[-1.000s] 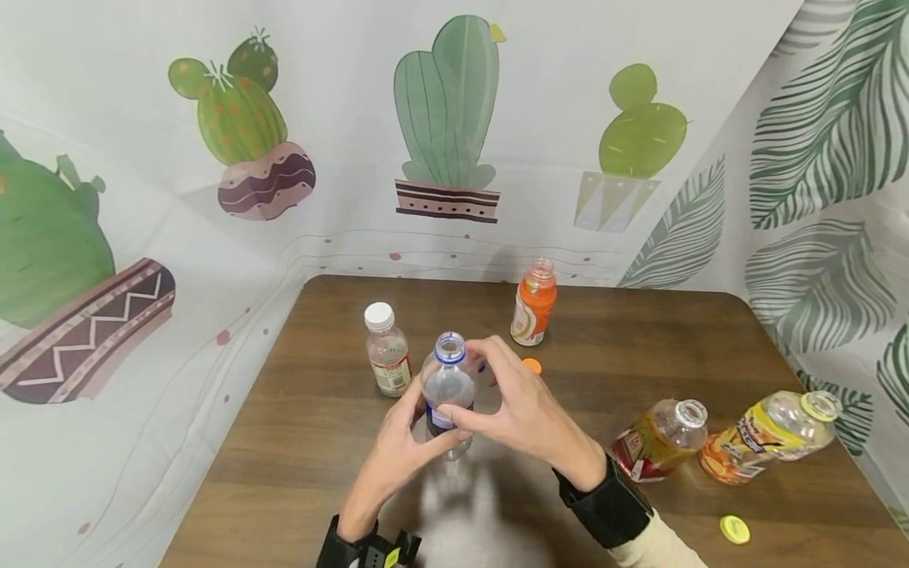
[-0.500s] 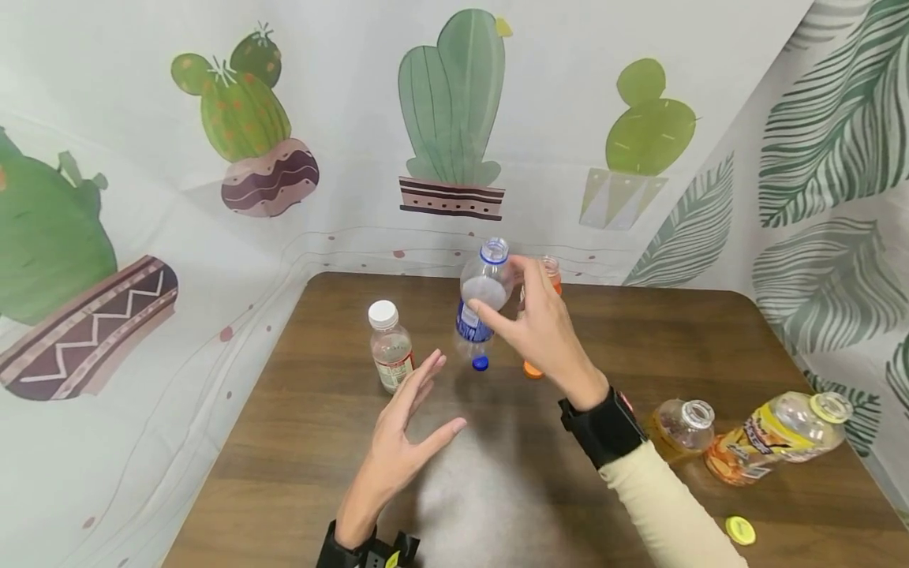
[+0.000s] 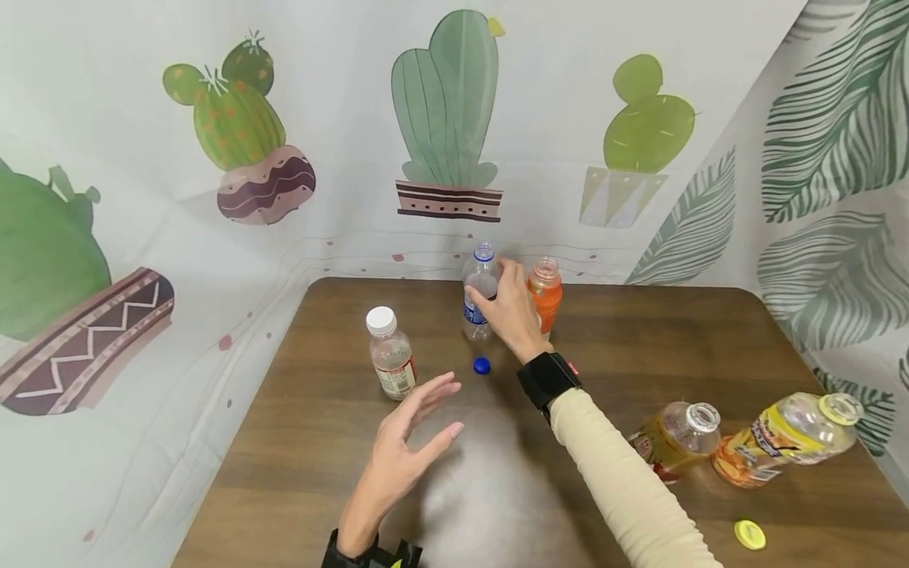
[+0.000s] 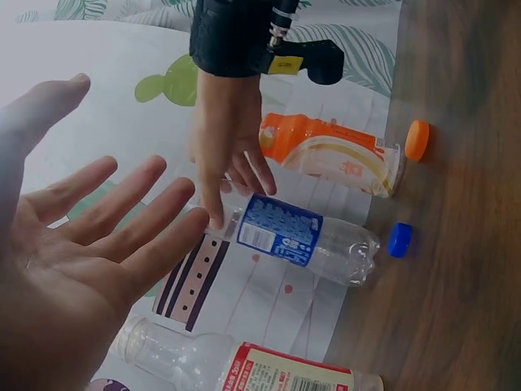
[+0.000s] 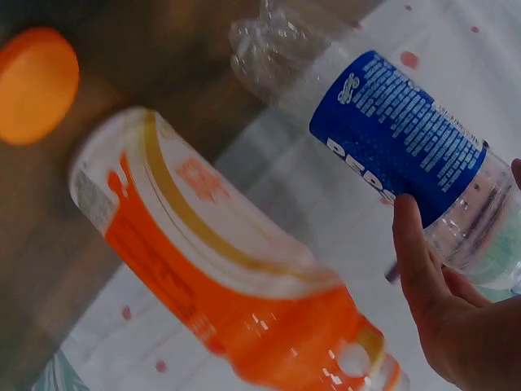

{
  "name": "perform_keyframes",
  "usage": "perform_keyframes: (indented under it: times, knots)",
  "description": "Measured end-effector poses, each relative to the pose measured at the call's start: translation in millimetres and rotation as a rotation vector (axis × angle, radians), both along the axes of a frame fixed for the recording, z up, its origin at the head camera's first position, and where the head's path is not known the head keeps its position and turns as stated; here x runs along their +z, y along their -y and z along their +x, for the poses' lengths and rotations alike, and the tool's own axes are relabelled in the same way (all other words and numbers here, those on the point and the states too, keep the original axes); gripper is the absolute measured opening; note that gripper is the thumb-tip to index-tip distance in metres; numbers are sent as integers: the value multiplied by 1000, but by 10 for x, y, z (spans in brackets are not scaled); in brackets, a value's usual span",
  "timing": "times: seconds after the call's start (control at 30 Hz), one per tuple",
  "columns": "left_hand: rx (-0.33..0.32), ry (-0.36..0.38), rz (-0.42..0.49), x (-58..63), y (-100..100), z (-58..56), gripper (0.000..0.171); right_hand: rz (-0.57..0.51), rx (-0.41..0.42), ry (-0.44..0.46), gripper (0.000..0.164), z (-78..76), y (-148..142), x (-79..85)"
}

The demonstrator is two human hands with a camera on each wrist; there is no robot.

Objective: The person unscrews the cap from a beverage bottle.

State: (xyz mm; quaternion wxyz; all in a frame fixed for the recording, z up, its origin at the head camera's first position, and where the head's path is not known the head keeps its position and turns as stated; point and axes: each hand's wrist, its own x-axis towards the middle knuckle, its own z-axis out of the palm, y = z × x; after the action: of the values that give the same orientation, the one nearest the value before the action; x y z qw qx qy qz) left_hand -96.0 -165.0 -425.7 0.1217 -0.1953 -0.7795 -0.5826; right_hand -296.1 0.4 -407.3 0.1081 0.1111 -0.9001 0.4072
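At the back of the table stands a clear Pepsi bottle point(image 3: 477, 306) with a blue label and no cap. My right hand point(image 3: 513, 309) grips its upper part between thumb and fingers. A blue bottle cap point(image 3: 482, 365) lies just in front of the bottle. Right beside it is an uncapped orange bottle point(image 5: 236, 261), partly behind my right hand in the head view; its orange cap point(image 4: 418, 140) lies near its base. My left hand point(image 3: 401, 450) is held over the table with fingers spread and holds nothing. Nearest to it is a clear bottle point(image 3: 392, 359) with a white cap.
Two uncapped bottles stand to the right: one amber-labelled bottle point(image 3: 675, 442), partly behind my right sleeve, and one yellow-labelled bottle point(image 3: 781, 438). A yellow cap point(image 3: 750, 534) lies in front of them. A cactus-print cloth point(image 3: 341, 158) hangs behind the table point(image 3: 298, 473).
My left hand has let go of the Pepsi bottle. My right hand has carried it to the back, beside the orange bottle, and lowered it. The blue cap is now in plain view.
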Motion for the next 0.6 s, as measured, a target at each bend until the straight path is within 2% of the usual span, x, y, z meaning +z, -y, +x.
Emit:
perform_keyframes:
  times: [0.17, 0.6]
  knots:
    - [1, -8, -16, -18, 1, 11, 55, 9, -5, -8, 74, -55, 47, -97]
    - [-13, -14, -19, -79, 77, -32, 48, 54, 2, -44, 73, -126, 0, -134]
